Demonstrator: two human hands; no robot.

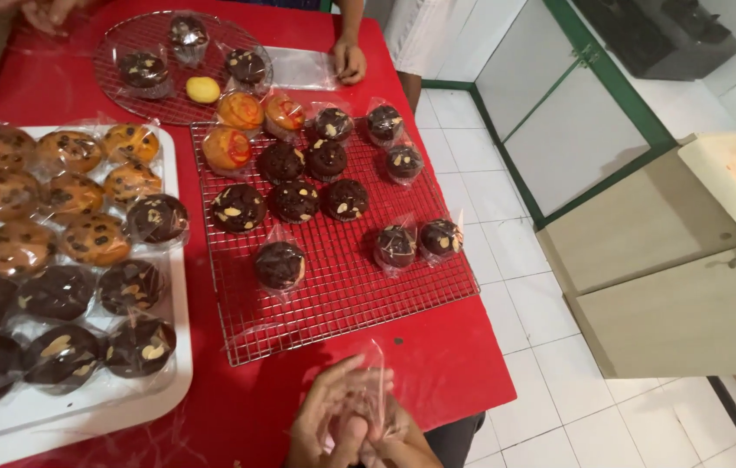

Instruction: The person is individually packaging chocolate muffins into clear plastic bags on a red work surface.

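Fingers (333, 407) rubbing clear bag (374, 381), table edge (437, 381).

Both hands (352, 425) together low at the frame's bottom, fingers curled.

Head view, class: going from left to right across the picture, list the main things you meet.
White tray of bagged muffins → square wire cooling rack of chocolate muffins → white tiled floor → beige cabinet.

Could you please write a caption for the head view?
Both hands open a clear plastic bag beside a wire rack of muffins.
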